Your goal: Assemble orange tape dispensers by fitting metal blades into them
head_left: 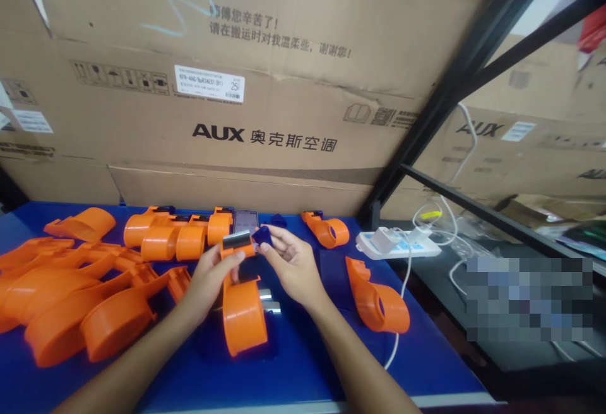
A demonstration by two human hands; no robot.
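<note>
My left hand (pixel 215 275) is closed around the upper end of an orange tape dispenser (pixel 245 322), whose round body hangs toward me. A shiny metal strip (pixel 237 239) lies across its top end. In the fingers of my right hand (pixel 293 262), a small dark blue piece (pixel 262 235) is pinched close to the dispenser's right side. Just right of the dispenser's body, silvery metal strips (pixel 271 307) show on the blue table. Orange dispensers with dark parts fitted (pixel 189 242) stand in a row behind my left hand.
Orange dispenser bodies (pixel 57 294) are piled at the left. Two more dispensers, one far (pixel 331 233) and one near (pixel 386 307), lie at the right. A phone (pixel 246 219) is at the back. A white power strip (pixel 398 243) with cables borders the blue table (pixel 303 363). Cardboard boxes (pixel 265 105) stand behind.
</note>
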